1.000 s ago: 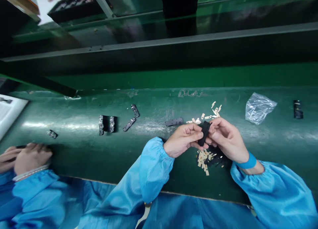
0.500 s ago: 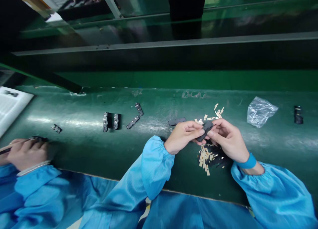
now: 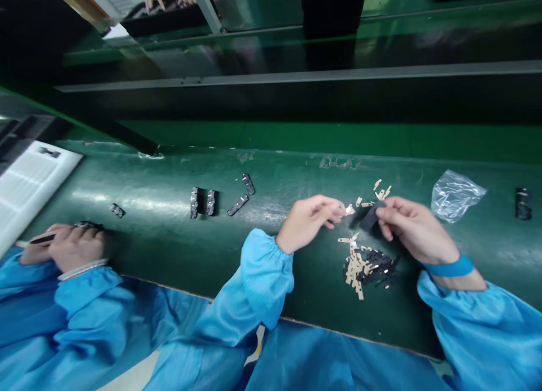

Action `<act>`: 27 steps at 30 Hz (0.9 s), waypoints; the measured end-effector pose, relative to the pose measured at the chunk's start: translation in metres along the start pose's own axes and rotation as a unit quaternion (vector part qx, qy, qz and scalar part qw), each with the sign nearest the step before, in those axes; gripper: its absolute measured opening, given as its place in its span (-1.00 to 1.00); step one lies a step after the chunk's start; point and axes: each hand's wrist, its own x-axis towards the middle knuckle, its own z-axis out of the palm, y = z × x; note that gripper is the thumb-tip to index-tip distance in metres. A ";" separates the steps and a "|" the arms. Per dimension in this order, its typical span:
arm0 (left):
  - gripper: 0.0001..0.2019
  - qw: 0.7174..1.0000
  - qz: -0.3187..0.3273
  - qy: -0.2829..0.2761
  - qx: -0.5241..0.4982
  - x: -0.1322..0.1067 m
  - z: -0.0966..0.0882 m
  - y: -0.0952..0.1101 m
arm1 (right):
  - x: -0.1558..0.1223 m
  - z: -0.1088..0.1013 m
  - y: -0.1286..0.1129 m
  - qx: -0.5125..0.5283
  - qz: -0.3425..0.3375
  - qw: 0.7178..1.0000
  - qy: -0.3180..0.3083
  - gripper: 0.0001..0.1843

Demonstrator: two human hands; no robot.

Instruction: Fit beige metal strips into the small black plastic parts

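Observation:
My right hand [image 3: 417, 228] grips a small black plastic part [image 3: 370, 217] between thumb and fingers. My left hand [image 3: 309, 222] is a short way to its left, its fingertips pinching a small cream tab [image 3: 349, 210]. Below my hands lies a heap of cream tabs and black pieces [image 3: 367, 269] on the green belt [image 3: 271, 179]. More cream tabs [image 3: 379, 193] are scattered just above them. Both my blue sleeves lie along the belt's near edge.
Several black parts [image 3: 203, 203] lie on the belt to the left. A clear plastic bag [image 3: 458, 196] and a black part [image 3: 523, 204] are on the right. A co-worker's hands [image 3: 76, 245] hold a pen-like tool at left, beside a paper sheet [image 3: 34, 179].
My hands have drawn apart. The black part now stays in my right hand alone, and my left fingertips pinch a cream tab. The view has shifted slightly.

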 end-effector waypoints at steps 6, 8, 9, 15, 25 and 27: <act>-0.83 0.926 0.126 0.129 0.333 -0.004 -0.044 0.013 | 0.010 -0.012 -0.004 0.029 -0.054 0.987 0.146 -0.74; -0.74 0.884 0.123 0.110 0.438 -0.005 -0.049 0.012 | 0.001 -0.004 0.001 -0.039 -0.062 0.989 0.128 -0.67; -0.71 0.872 0.110 0.098 0.467 -0.005 -0.050 0.011 | -0.003 0.000 0.004 -0.076 -0.077 0.987 0.117 -0.66; -0.82 0.878 0.081 0.080 0.466 -0.001 -0.053 0.009 | -0.016 0.010 0.007 -0.268 -0.104 0.957 -0.046 -0.68; -0.90 0.924 0.145 0.091 0.341 -0.002 -0.046 0.010 | -0.013 0.012 0.018 -0.543 -0.229 0.808 -0.025 -0.85; -0.90 0.934 0.145 0.066 0.320 -0.001 -0.037 0.007 | -0.010 0.011 0.019 -0.569 -0.232 0.784 0.090 -0.82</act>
